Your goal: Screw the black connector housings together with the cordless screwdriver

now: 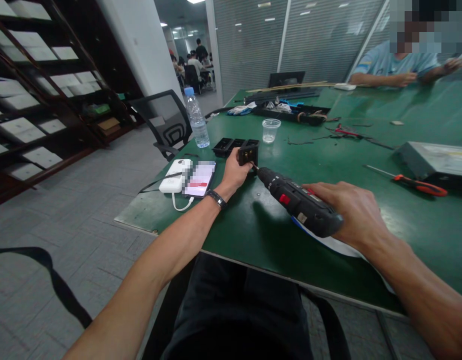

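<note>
My right hand (343, 200) is wrapped round the grip of a black cordless drill (291, 197) with a red switch. The drill points left and away from me, its bit reaching a small black block (248, 154) with brass-coloured spots. My left hand (236, 172) holds that block upright a little above the green table (231, 225). Whether the bit is in the block or only touching it I cannot tell. Just behind my left hand lies a black compartmented tray (223, 146). The fingers of my right hand are partly hidden behind the drill.
Left of my hands lie a white power bank (174, 175) and a phone (201, 179). A water bottle (197, 120) and a plastic cup (270, 131) stand farther back. On the right are an orange-handled screwdriver (418, 185) and a metal box (433, 160). Another person (396, 67) sits across the table.
</note>
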Demonstrator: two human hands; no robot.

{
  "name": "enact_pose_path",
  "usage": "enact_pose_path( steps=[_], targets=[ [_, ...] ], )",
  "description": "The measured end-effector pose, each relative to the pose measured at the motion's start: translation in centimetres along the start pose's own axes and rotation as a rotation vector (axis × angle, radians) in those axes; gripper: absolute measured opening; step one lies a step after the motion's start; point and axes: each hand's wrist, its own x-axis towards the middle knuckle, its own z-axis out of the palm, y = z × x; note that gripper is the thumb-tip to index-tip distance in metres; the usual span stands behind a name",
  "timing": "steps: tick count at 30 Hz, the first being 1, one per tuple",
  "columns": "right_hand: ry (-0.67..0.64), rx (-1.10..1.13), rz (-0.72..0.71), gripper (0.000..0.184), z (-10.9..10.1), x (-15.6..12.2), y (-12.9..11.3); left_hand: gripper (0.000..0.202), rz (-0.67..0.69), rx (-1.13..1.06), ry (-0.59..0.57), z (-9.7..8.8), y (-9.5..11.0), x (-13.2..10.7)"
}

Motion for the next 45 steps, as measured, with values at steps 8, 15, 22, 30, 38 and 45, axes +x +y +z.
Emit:
enact_pose_path(
  steps=[8, 15, 22, 30, 38, 45],
  targets=[
    [0.001, 0.032, 0.02, 0.041, -0.27, -0.01, -0.39, 0.038, -0.002, 0.024, 0.003, -0.14, 0.57, -0.18],
    [0.015, 0.101, 0.077, 0.036, 0.14, -0.02, -0.15, 0.044, -0.008, 0.035, 0.001, -0.19, 0.7, -0.34],
    [-0.007, 0.049, 0.043, 0.037, -0.06, 0.22, -0.42, 0.043, -0.011, 0.032, 0.007, -0.13, 0.64, -0.34],
    [-0.031, 0.057, 0.057, 0.039, -0.2, 0.25, -0.54, 0.04, 0.005, 0.042, 0.013, -0.13, 0.38, -0.11],
    [-0.048, 0.052, 0.086, 0.036, -0.39, 0.2, -0.82, 0.038, -0.014, 0.012, 0.008, -0.11, 0.07, 0.03],
    [0.005, 0.047, 0.059, 0.039, 0.11, 0.07, -0.8, 0.039, -0.031, 0.028, 0.014, -0.08, 0.08, 0.15]
  ],
)
